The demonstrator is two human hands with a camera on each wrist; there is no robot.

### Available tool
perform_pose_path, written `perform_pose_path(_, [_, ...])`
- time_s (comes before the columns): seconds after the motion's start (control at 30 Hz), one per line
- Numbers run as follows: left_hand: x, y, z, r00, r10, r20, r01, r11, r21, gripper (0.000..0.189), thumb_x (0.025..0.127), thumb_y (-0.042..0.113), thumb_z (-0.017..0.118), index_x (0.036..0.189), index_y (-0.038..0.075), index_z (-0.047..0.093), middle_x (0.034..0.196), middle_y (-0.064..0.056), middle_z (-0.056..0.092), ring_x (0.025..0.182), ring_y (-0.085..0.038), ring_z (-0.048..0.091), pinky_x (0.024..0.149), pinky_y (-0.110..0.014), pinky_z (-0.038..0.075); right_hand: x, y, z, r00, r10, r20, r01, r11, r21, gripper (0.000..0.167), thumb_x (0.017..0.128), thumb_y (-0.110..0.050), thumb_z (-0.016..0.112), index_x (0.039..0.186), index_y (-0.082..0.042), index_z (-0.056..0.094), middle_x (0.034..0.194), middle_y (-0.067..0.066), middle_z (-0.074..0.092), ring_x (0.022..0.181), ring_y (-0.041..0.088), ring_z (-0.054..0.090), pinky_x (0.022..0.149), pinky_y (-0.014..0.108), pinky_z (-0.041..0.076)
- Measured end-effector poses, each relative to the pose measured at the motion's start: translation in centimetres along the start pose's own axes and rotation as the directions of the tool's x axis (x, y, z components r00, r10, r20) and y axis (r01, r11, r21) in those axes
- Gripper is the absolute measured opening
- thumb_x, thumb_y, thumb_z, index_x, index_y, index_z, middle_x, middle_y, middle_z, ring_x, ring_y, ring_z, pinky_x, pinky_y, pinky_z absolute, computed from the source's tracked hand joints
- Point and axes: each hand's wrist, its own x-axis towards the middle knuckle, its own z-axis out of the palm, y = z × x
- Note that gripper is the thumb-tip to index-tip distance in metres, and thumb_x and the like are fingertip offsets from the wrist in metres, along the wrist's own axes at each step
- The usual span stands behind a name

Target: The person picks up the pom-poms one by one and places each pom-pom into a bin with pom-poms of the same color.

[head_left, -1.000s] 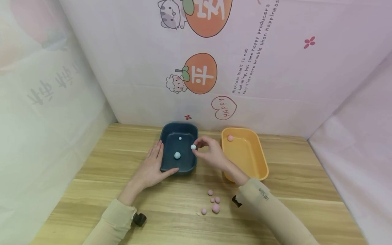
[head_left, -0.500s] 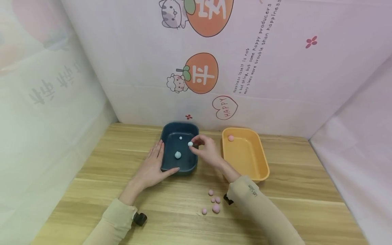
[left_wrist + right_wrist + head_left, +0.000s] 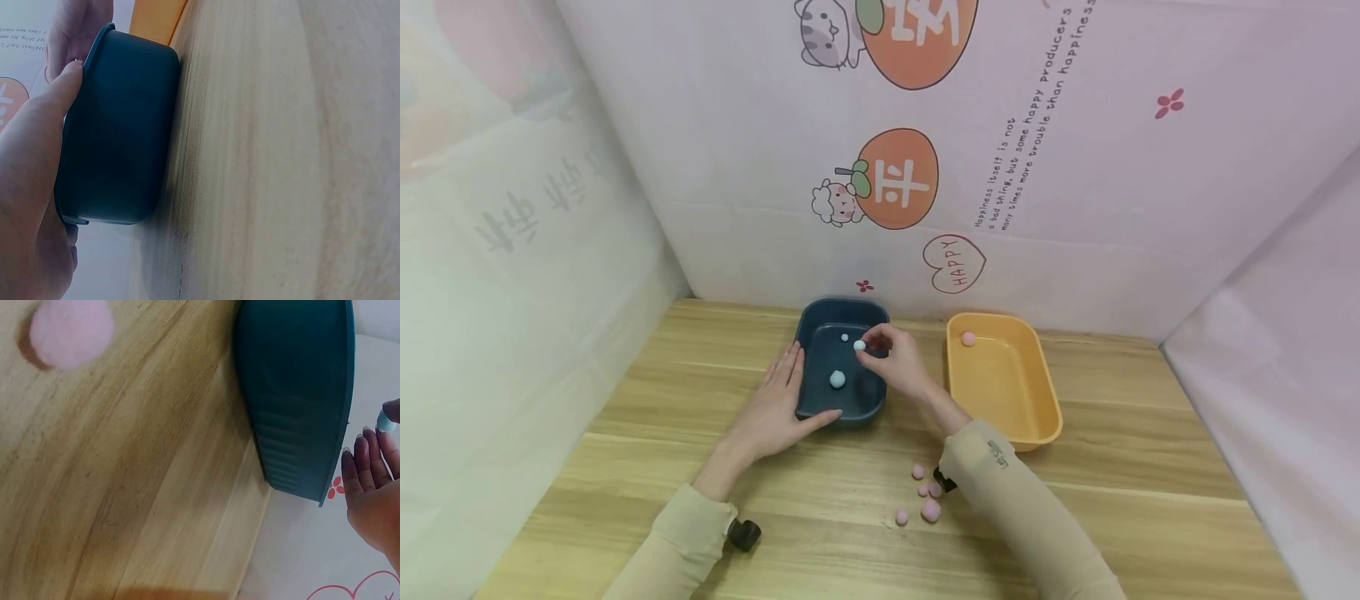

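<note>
A dark teal plastic basin [image 3: 863, 393] stands at the back of the table with a larger pale blue pom-pom [image 3: 837, 380] and a tiny one [image 3: 845, 337] inside. My left hand [image 3: 775, 414] rests on its left front corner, fingers straight along the left side and thumb along the front rim. Over the basin's right half, my right hand [image 3: 898, 365] pinches a small pale blue pom-pom [image 3: 860, 345] between thumb and index finger. In the right wrist view this pom-pom [image 3: 385, 422] is at the fingertips, with the other fingers extended.
A yellow basin [image 3: 1003, 383] stands to the right, holding one pink pom-pom [image 3: 968, 339]. Several pink pom-poms [image 3: 931, 510] lie on the wooden table [image 3: 820, 525] in front, near the right sleeve. A printed cloth [image 3: 760, 167] rises behind the table.
My right hand has moved left and slightly farther back, carrying the pale blue pom-pom from the basin's right rim to over its inside. The left hand stays on the basin.
</note>
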Motion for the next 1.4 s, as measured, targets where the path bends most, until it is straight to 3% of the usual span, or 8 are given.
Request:
perform_pose_path(0.63, [0.0,0.3,0.0,1.000,0.000,0.008,0.000,1.000,0.003,0.128,0.095,0.086,0.058,0.174,-0.001,0.008,0.186,-0.018,0.002,0.174,-0.039,0.009,0.141,-0.058,0.017,1.0,0.1,0.7,0.998,0.055,-0.003,-0.055,0.998,0.008,0.020,0.102,-0.009,0.077,0.118,0.001,0.072,0.118,0.020,0.073,0.109,0.032,0.068,0.101,0.039,0.061])
perform_pose_path(0.93, [0.0,0.4,0.0,1.000,0.002,0.016,-0.002,1.000,0.002,0.128,0.095,0.085,0.059,0.174,-0.002,0.007,0.186,-0.019,0.001,0.174,-0.040,0.009,0.141,-0.058,0.017,0.7,0.3,0.4,1.000,0.011,0.001,-0.011,1.000,0.028,0.038,0.103,-0.010,0.075,0.136,0.006,0.063,0.120,0.024,0.072,0.113,0.039,0.069,0.106,0.054,0.060])
perform_pose_path(1.2, [0.0,0.4,-0.1,1.000,0.001,0.005,-0.001,1.000,-0.006,0.128,0.095,0.083,0.061,0.174,-0.003,0.009,0.186,-0.020,0.003,0.174,-0.040,0.010,0.141,-0.058,0.017,-0.4,0.2,-0.7,0.998,-0.038,0.040,0.038,0.999,0.000,0.043,0.103,-0.013,0.076,0.141,0.003,0.061,0.126,0.026,0.069,0.120,0.039,0.067,0.112,0.054,0.057])
perform_pose_path(1.4, [0.0,0.4,0.0,1.000,-0.006,0.011,0.006,1.000,-0.007,0.130,0.094,0.085,0.060,0.174,-0.002,0.007,0.186,-0.020,0.002,0.174,-0.040,0.009,0.141,-0.058,0.017,-1.4,0.0,-1.5,0.996,-0.046,0.073,0.045,0.999,0.024,0.050,0.102,-0.013,0.078,0.145,0.003,0.059,0.135,0.032,0.065,0.130,0.047,0.064,0.119,0.059,0.053])
